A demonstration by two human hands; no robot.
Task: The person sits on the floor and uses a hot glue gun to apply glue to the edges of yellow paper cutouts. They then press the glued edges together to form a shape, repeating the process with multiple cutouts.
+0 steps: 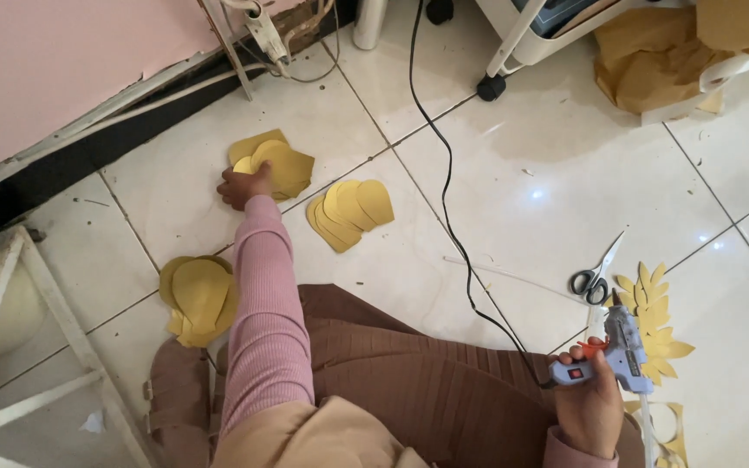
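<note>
Three fanned piles of rounded gold paper petals lie on the white tile floor: one far [275, 165], one middle [350, 211], one near [198, 296]. There is one spiky gold paper leaf cutout [659, 325], one pair of black-handled scissors [595, 276], and one pale blue glue gun [615, 354].

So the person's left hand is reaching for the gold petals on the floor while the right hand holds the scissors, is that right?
Not quite: in the head view the right hand holds a glue gun; the scissors lie on the floor. The left hand does reach the gold petals.
</note>
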